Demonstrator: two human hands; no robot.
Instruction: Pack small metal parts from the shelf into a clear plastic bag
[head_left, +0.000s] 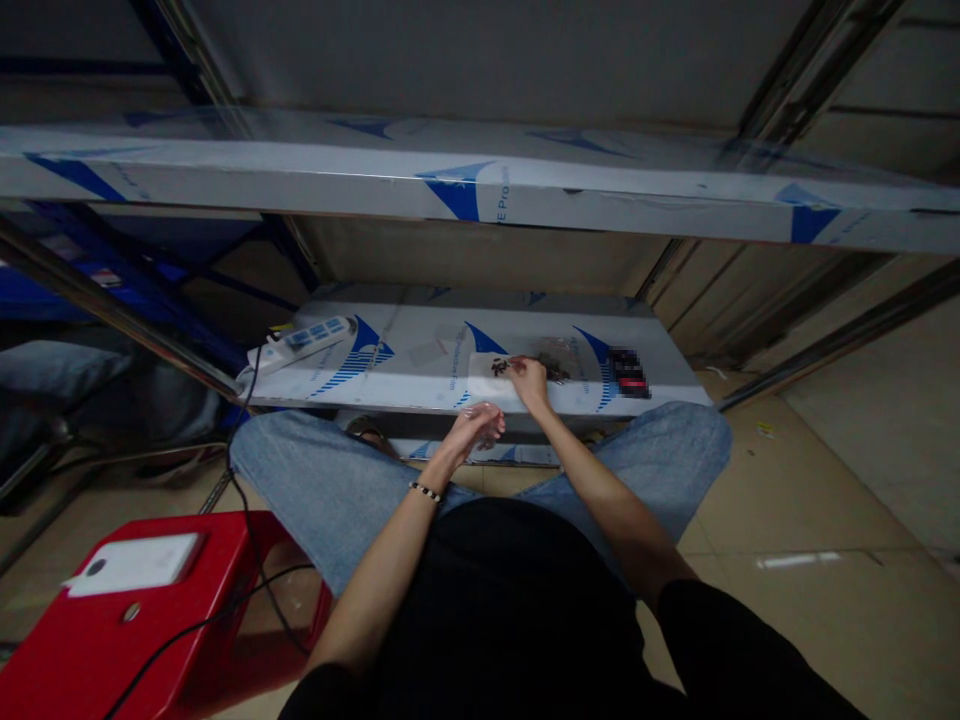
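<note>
My right hand (531, 381) reaches over the low shelf, its fingers pinched together beside a few small dark pieces (498, 367) on a white sheet (486, 382). Whatever is between those fingertips is too small to name. Just right of that hand lies a clear plastic bag (556, 362) with more dark pieces in or under it. My left hand (477, 428) hangs in front of the shelf edge, palm turned up and fingers curled. Something shiny and see-through seems to be in it, but its kind is unclear.
A white power strip (304, 342) sits on the left of the film-covered low shelf (405, 385); a pixelated dark item (628, 373) lies at the right. An upper shelf (360, 190) crosses ahead. A white power bank (135, 564) rests on a red stool (67, 655), with a black cable (240, 490) alongside.
</note>
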